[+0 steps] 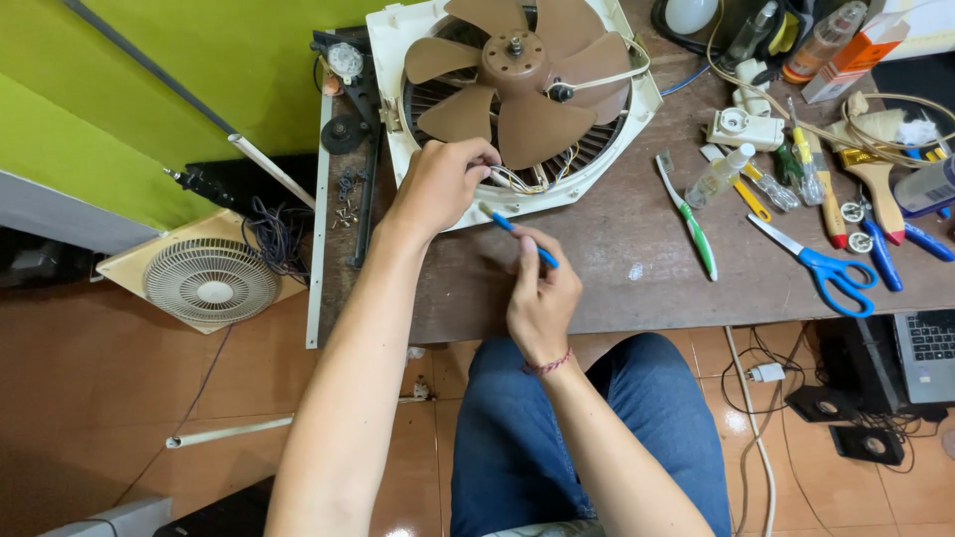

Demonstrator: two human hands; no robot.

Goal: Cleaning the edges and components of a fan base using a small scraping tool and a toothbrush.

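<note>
A brown wooden worktable (617, 288) is carrying the lot, its near edge lying across the person's blue-trousered lap. At its far left corner a square white fan housing (398, 60) is lying flat, with five brown blades (527, 124) facing up over a dark grille. At the housing's near edge a bundle of thin wires (527, 181) is trailing out from under the blades. The left hand (438, 184) is resting on that near edge, its fingers pinched together on the wires. The right hand (542, 298) is hovering just in front of the housing over the bare tabletop, its fingers clamped around a slim blue-handled tool (525, 239), which is pointing up and left toward the wires; whether the tip is touching them cannot be told. To the right, well apart from both hands, blue-handled scissors (821, 264) are lying open, and near them a green-and-white toothbrush (688, 219) is lying at a slant. On the floor to the left, a small round white fan grille (211, 283) is sitting on a pale board.
</note>
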